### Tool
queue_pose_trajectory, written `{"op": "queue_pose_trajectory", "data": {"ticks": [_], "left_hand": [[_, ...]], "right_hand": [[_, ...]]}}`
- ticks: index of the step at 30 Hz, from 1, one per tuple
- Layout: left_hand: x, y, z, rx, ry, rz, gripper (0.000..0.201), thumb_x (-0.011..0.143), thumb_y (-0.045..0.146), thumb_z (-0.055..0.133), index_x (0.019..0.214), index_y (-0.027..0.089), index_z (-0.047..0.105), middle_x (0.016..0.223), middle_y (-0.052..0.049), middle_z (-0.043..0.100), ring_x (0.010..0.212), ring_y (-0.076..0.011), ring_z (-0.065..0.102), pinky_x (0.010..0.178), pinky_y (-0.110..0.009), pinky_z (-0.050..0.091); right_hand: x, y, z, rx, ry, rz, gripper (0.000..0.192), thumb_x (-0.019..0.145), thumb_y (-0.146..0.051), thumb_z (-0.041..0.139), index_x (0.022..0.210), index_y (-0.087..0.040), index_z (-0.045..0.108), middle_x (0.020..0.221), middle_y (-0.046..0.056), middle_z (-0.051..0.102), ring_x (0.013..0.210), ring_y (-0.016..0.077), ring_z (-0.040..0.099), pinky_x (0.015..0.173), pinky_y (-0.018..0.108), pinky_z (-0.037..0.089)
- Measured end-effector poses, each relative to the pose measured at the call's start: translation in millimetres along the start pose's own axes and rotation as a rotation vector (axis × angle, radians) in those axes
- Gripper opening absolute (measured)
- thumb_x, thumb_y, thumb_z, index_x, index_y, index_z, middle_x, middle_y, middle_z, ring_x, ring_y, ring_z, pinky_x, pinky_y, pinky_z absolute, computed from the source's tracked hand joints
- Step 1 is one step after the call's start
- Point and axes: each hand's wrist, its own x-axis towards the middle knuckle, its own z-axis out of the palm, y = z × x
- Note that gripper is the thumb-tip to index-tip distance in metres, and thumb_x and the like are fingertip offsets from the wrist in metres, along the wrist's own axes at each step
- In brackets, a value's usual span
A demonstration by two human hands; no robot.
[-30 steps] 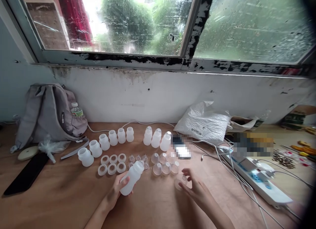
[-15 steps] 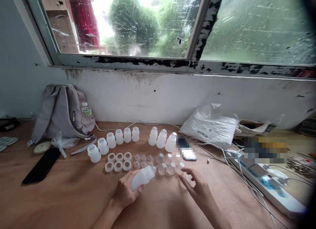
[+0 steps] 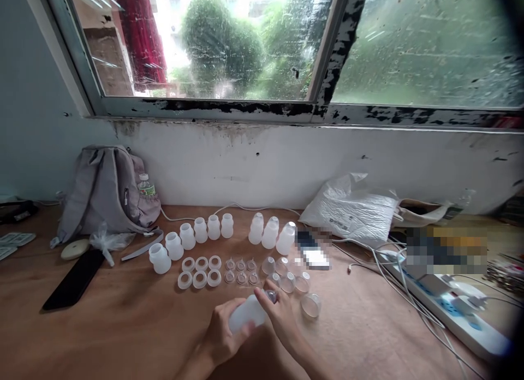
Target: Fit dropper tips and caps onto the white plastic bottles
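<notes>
Head camera view of a wooden table [image 3: 102, 331] under a window [image 3: 254, 47]. Low in the middle, the person's left hand [image 3: 223, 339] is wrapped around a translucent white plastic bottle [image 3: 246, 316], holding it tilted just above the tabletop. The right hand [image 3: 278, 314] pinches the bottle's neck end with its fingertips. Just right of the hands, one clear cap [image 3: 310, 304] lies alone. Beyond them stand rows of bottles [image 3: 192, 235], white rings [image 3: 200, 271], small nipples [image 3: 240, 271] and clear caps. A grey backpack [image 3: 104, 194] leans at far left.
</notes>
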Motion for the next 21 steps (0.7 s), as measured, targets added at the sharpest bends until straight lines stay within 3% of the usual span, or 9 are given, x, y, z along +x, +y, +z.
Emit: {"op": "queue_pose_trajectory", "data": {"ticks": [3, 5, 8, 10, 12, 17, 21], "left_hand": [[0.4, -0.5, 8.7, -0.361, -0.024, -0.293, 0.042, 0.073, 0.052, 0.05, 0.082, 0.011, 0.06, 0.06, -0.004, 0.06, 0.044, -0.0122, 0.051, 0.041, -0.022, 0.035], [0.1, -5.3, 16.4, -0.633, -0.01, -0.52, 0.051, 0.076, 0.058, 0.038, 0.074, 0.011, 0.058, 0.049, -0.003, 0.056, 0.03, -0.0078, 0.039, 0.031, -0.02, 0.023], [1.1, -11.6, 22.1, -0.936, -0.068, -0.74, 0.059, 0.077, 0.06, 0.028, 0.064, 0.01, 0.057, 0.041, -0.003, 0.052, 0.024, -0.007, 0.033, 0.026, -0.02, 0.013], [2.5, -12.3, 19.4, -1.049, -0.08, -0.776, 0.061, 0.075, 0.06, 0.027, 0.06, 0.009, 0.057, 0.039, -0.004, 0.051, 0.023, -0.0074, 0.034, 0.026, -0.02, 0.01], [3.3, -11.2, 13.5, -1.082, -0.071, -0.735, 0.06, 0.075, 0.059, 0.028, 0.062, 0.008, 0.058, 0.04, -0.004, 0.052, 0.022, -0.0073, 0.035, 0.026, -0.02, 0.009], [0.8, -10.8, 3.2, -0.896, -0.017, -0.692, 0.055, 0.079, 0.056, 0.032, 0.058, 0.009, 0.055, 0.043, -0.005, 0.055, 0.024, -0.0067, 0.036, 0.027, -0.019, 0.011], [0.9, -13.2, 2.4, -0.731, 0.064, -0.616, 0.045, 0.079, 0.053, 0.038, 0.072, 0.013, 0.055, 0.047, -0.001, 0.055, 0.029, -0.008, 0.041, 0.029, -0.018, 0.018]], "right_hand": [[-2.9, 0.4, 1.6, 0.043, -0.02, 0.01, 0.03, 0.078, -0.042, 0.052, 0.06, -0.02, 0.043, 0.052, -0.004, 0.041, 0.049, 0.0111, 0.041, 0.044, 0.022, 0.031], [-3.6, 0.5, 0.2, 0.034, -0.039, -0.06, 0.028, 0.076, -0.04, 0.056, 0.061, -0.02, 0.044, 0.053, -0.004, 0.042, 0.049, 0.0107, 0.04, 0.045, 0.022, 0.031], [-1.1, 0.0, -4.9, 0.084, -0.16, -0.158, 0.025, 0.07, -0.042, 0.062, 0.075, -0.02, 0.051, 0.063, -0.002, 0.05, 0.055, 0.012, 0.044, 0.049, 0.023, 0.034], [2.9, 0.5, -10.0, 0.158, -0.249, -0.161, 0.032, 0.071, -0.043, 0.061, 0.092, -0.021, 0.051, 0.071, -0.001, 0.052, 0.061, 0.0135, 0.047, 0.053, 0.024, 0.037], [7.6, 1.9, -16.1, 0.178, -0.24, -0.133, 0.034, 0.075, -0.042, 0.058, 0.102, -0.022, 0.048, 0.07, -0.001, 0.05, 0.061, 0.0135, 0.046, 0.055, 0.025, 0.038], [12.6, 4.3, -28.9, 0.226, -0.129, -0.095, 0.022, 0.084, -0.042, 0.043, 0.089, -0.021, 0.05, 0.061, -0.003, 0.041, 0.054, 0.0116, 0.039, 0.051, 0.024, 0.033], [8.7, 4.5, -27.8, 0.241, -0.123, -0.112, 0.025, 0.085, -0.043, 0.042, 0.077, -0.02, 0.047, 0.058, -0.004, 0.038, 0.051, 0.01, 0.035, 0.047, 0.023, 0.029]]}}
